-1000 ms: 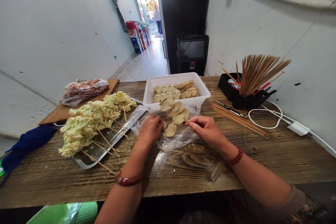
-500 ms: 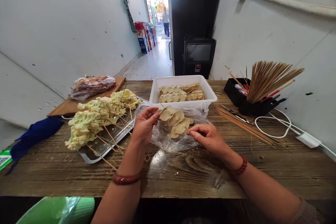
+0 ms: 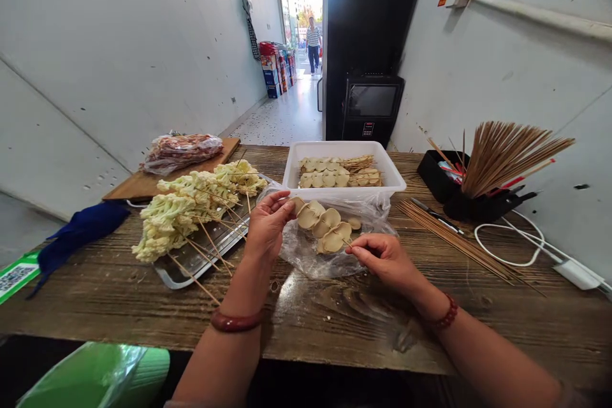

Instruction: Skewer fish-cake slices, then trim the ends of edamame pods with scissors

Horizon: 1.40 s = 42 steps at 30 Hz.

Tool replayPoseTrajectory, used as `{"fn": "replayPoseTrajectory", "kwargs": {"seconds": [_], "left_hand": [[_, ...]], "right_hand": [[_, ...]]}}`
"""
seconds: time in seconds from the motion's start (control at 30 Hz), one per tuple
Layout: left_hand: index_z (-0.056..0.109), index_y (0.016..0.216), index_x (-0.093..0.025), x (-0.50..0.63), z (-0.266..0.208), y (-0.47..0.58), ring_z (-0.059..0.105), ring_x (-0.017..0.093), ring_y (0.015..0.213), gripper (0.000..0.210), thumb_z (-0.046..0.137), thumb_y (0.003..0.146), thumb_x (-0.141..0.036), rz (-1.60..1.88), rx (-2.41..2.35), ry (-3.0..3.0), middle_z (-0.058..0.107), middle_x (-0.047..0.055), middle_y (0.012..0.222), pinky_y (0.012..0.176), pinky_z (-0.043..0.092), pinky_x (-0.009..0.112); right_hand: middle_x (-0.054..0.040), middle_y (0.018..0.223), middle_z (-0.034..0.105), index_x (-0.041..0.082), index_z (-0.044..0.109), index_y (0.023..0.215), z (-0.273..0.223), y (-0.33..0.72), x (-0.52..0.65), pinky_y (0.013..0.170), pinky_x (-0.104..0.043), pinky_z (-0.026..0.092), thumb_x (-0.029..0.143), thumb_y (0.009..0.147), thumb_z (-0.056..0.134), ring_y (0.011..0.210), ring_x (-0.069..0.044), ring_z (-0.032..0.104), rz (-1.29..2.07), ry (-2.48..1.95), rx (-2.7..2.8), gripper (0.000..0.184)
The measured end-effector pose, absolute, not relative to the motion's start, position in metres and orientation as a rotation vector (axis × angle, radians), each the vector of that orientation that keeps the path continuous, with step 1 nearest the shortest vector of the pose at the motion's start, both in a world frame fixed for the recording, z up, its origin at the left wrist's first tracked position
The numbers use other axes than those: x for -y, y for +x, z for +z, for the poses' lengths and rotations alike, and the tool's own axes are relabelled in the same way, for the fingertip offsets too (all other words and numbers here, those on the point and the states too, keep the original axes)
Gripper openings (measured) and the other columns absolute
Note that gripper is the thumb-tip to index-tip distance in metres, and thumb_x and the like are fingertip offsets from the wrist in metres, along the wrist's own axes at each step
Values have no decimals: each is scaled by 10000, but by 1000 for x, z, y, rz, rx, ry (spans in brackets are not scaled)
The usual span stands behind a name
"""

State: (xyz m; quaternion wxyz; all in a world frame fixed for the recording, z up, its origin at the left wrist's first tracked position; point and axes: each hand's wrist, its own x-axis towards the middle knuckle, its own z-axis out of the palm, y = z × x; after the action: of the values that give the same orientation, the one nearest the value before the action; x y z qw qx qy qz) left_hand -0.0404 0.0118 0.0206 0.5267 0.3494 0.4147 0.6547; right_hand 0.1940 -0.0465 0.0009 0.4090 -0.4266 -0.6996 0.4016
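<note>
Between my two hands is a skewer of thin, round beige slices, tilted down to the right above a clear plastic bag. My left hand pinches the slice at its upper left end. With thumb and forefinger, my right hand grips the bare stick at its lower right end. A few more slices lie on the bag behind the skewer. Just beyond, a white plastic tub holds several finished skewers of the same slices.
To the left, skewered cauliflower lies on a metal tray, with bagged meat-like food on a cutting board behind. Loose bamboo sticks, a pen, a black holder of sticks and a white cable lie right.
The whole view has shifted, so the table's things appear slightly further right. Both hands keep their hold on the skewer. A person in the far doorway has changed stride.
</note>
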Motion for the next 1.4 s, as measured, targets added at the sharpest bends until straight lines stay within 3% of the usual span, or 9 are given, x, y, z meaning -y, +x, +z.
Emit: {"fn": "replayPoseTrajectory", "kwargs": {"seconds": [0.33, 0.57, 1.4], "left_hand": [[625, 910, -136, -11, 24, -38, 633, 118, 622, 465, 858, 527, -258, 1618, -999, 793, 689, 4, 713, 613, 505, 249], [626, 903, -146, -11, 22, -39, 634, 130, 649, 419, 835, 562, -271, 1607, -1011, 820, 682, 11, 744, 631, 513, 271], [616, 905, -140, -10, 23, -37, 651, 135, 651, 414, 830, 570, -256, 1692, -1022, 819, 695, 9, 711, 652, 542, 279]], "right_hand": [[-63, 742, 729, 149, 725, 771, -3, 193, 47, 617, -255, 473, 275, 841, 575, 660, -155, 636, 964, -1053, 1838, 208], [-38, 676, 700, 146, 719, 742, -4, 193, 45, 583, -243, 457, 278, 846, 572, 608, -137, 601, 967, -1093, 1850, 223], [-56, 744, 732, 145, 723, 761, -7, 192, 44, 622, -246, 472, 253, 842, 565, 682, -161, 647, 974, -1116, 1858, 208]]}}
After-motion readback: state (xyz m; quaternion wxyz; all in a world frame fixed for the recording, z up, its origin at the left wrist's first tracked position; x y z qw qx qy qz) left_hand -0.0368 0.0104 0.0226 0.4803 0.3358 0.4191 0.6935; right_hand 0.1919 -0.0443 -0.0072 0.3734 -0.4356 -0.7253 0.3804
